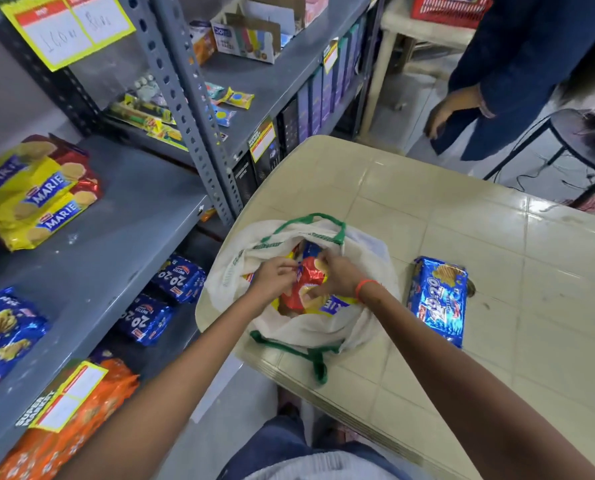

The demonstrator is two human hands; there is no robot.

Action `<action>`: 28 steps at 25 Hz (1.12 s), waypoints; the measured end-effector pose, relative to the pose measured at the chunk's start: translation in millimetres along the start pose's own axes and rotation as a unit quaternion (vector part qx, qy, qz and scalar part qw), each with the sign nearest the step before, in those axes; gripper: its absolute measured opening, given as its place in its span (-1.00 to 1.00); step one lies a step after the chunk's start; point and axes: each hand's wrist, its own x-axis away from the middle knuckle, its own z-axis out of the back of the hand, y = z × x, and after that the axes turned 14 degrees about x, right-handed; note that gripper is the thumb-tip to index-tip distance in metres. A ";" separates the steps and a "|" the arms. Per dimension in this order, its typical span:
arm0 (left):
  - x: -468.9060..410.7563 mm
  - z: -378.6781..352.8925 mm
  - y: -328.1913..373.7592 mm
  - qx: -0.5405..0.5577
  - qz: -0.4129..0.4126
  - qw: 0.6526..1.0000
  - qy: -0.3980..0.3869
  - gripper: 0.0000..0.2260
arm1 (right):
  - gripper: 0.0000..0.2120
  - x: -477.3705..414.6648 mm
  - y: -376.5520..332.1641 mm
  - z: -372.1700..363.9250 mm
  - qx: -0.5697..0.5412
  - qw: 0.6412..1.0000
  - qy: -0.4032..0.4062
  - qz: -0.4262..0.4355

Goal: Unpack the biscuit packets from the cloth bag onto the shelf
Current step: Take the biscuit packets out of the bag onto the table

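A white cloth bag [309, 332] with green handles lies open on the near left corner of a beige table [462, 237]. Inside it I see a red biscuit packet [306, 285] and part of a yellow Marie packet [339, 303]. My left hand [275, 273] and my right hand [337, 273] are both in the bag's mouth, fingers closed on the red packet. A blue 20-20 packet [439, 299] lies on the table just right of the bag. The grey shelf [126, 216] on my left holds yellow Marie packets [29, 199] and blue 20-20 packets [1, 334].
Orange packets [74, 420] sit at the shelf's near end, and more blue packets [164, 299] lie on the lower level. Grey perforated uprights [199, 126] stand between shelf and table. A person in dark blue clothes [517, 74] stands beyond the table, beside a black stool [587, 140].
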 end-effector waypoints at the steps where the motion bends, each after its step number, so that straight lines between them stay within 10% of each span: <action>1: 0.3 0.1 8.7 0.033 -0.020 0.999 0.011 -0.72 | -0.23 4.2 0.1 10.9 -0.051 0.998 0.036 0.001; 9: 21.6 -40.9 74.1 0.069 -0.191 0.976 -0.078 -0.56 | -0.61 63.8 19.2 81.7 -0.569 0.778 0.255 -0.078; 13: 38.7 -104.6 57.1 0.030 -0.118 0.977 -0.173 -0.70 | -0.62 117.1 69.8 68.1 -0.536 0.800 0.200 -0.178; 19: 72.1 -155.1 -44.0 -0.107 0.218 0.900 -0.362 -0.65 | -0.79 200.8 124.3 -37.8 -0.510 0.795 0.050 -0.326; 28: 38.7 -195.3 -52.4 -0.070 0.213 0.915 -0.336 -0.40 | -0.65 172.6 154.1 -54.1 -0.518 0.777 0.133 -0.333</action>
